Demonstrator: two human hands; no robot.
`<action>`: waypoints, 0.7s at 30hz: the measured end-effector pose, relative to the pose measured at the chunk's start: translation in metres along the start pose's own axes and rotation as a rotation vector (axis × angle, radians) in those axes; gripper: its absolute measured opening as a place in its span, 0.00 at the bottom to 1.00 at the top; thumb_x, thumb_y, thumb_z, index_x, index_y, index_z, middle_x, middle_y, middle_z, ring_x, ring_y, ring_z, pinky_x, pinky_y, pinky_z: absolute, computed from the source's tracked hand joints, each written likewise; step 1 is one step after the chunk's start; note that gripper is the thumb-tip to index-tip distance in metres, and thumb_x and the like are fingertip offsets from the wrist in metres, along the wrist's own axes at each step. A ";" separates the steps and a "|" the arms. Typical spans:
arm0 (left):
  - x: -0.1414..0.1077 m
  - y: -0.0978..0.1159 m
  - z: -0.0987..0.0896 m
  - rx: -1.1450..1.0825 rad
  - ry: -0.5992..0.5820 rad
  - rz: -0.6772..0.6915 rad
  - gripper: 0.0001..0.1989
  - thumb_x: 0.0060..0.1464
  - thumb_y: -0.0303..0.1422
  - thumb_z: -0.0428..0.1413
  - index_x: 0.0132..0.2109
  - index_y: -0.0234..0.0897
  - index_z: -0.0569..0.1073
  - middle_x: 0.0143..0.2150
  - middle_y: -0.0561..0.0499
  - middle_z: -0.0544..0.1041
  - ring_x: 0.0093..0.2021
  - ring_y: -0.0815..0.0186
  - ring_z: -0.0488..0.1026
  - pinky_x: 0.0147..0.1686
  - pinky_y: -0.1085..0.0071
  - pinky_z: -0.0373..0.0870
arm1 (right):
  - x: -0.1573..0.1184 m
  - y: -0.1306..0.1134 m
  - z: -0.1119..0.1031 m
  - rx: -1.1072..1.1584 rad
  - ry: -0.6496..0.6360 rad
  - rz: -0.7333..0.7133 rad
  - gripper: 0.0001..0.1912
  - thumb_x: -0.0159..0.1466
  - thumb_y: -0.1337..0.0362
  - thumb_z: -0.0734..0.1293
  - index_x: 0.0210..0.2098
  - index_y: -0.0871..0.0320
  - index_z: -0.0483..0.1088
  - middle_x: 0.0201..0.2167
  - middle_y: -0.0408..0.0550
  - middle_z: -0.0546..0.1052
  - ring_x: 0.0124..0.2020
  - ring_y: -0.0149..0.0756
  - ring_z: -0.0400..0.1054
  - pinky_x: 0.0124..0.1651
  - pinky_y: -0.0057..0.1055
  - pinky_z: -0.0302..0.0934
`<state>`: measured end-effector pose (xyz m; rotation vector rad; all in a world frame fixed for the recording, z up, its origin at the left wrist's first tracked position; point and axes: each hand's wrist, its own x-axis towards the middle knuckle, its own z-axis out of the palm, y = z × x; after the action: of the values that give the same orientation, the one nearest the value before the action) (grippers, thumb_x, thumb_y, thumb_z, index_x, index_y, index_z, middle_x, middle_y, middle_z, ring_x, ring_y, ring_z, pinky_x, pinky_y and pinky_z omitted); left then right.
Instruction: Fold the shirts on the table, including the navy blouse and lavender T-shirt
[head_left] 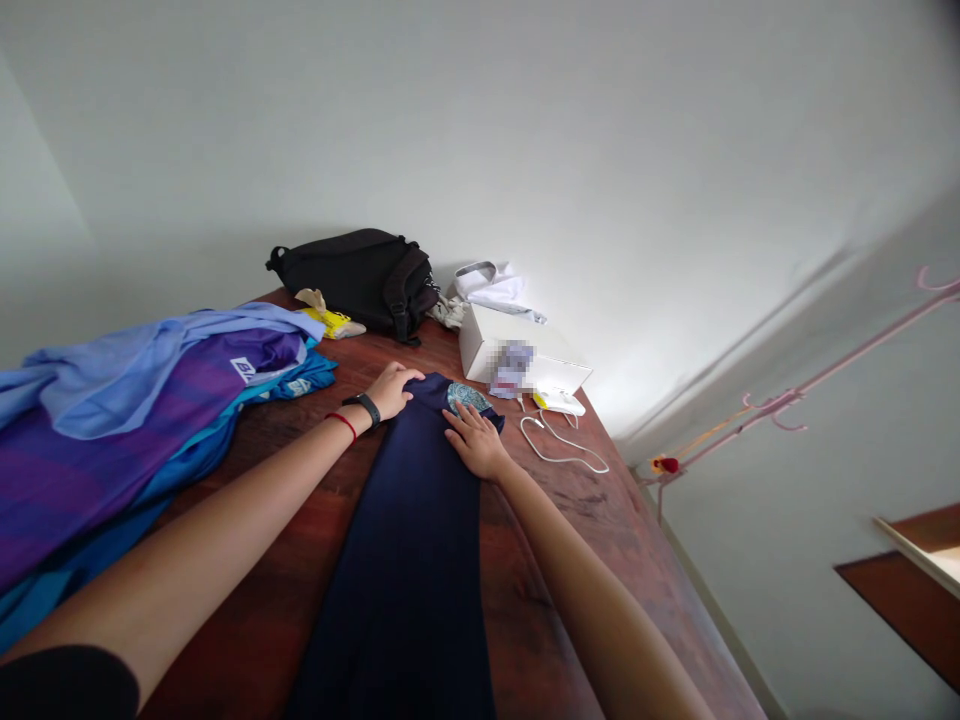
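Observation:
A long dark navy garment [420, 540] lies stretched over the reddish-brown wooden table [262, 560], its far end showing a teal patterned patch [466, 398]. At the far left corner of the garment, my left hand [390, 390] pinches the fabric between thumb and fingers; a black band and a red string circle that wrist. My right hand [476, 440] rests flat on the far right part, fingers spread over the cloth beside the patch.
Blue and purple clothes [150, 400] are heaped at the left. Behind are a black backpack [337, 275], a yellow packet [334, 322], a white box [487, 335] and a white cloth bag [491, 285]. A white cable [562, 460] lies right; a pink rack [795, 395] stands beyond the table.

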<state>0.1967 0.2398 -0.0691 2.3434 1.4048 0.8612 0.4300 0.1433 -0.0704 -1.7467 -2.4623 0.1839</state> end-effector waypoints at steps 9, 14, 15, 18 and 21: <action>-0.029 0.069 -0.030 0.052 -0.007 0.281 0.18 0.63 0.33 0.55 0.58 0.36 0.73 0.64 0.40 0.66 0.63 0.54 0.66 0.64 0.59 0.61 | -0.005 0.006 0.012 0.151 0.322 -0.028 0.23 0.72 0.57 0.58 0.63 0.53 0.67 0.69 0.53 0.63 0.73 0.52 0.45 0.69 0.56 0.46; -0.055 0.101 -0.021 -0.045 -0.285 0.513 0.23 0.66 0.41 0.53 0.62 0.33 0.70 0.63 0.41 0.71 0.63 0.58 0.68 0.63 0.65 0.61 | -0.045 -0.010 0.003 0.207 0.526 -0.078 0.15 0.69 0.63 0.61 0.52 0.55 0.74 0.57 0.55 0.71 0.62 0.49 0.61 0.65 0.49 0.55; -0.060 0.100 -0.013 -0.015 -0.312 0.492 0.25 0.67 0.43 0.51 0.64 0.33 0.68 0.64 0.40 0.70 0.64 0.57 0.66 0.64 0.64 0.59 | -0.057 -0.016 0.001 0.212 0.520 -0.073 0.13 0.68 0.63 0.62 0.49 0.55 0.74 0.54 0.55 0.72 0.59 0.48 0.64 0.63 0.49 0.58; -0.071 0.093 0.010 0.124 -0.394 0.421 0.32 0.67 0.50 0.46 0.70 0.36 0.61 0.70 0.38 0.61 0.70 0.48 0.56 0.66 0.53 0.53 | -0.101 -0.037 -0.004 0.229 0.449 -0.024 0.09 0.68 0.64 0.63 0.45 0.55 0.74 0.46 0.54 0.74 0.50 0.47 0.68 0.57 0.46 0.64; -0.079 0.085 0.026 0.218 -0.442 0.442 0.37 0.64 0.57 0.44 0.72 0.42 0.57 0.75 0.39 0.50 0.73 0.43 0.46 0.67 0.45 0.44 | -0.150 -0.056 -0.004 0.231 0.332 -0.035 0.14 0.68 0.63 0.64 0.53 0.56 0.71 0.50 0.56 0.72 0.53 0.47 0.67 0.58 0.47 0.63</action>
<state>0.2448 0.1314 -0.0732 2.8365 0.8517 0.2494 0.4278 -0.0166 -0.0613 -1.5016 -2.1403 0.1538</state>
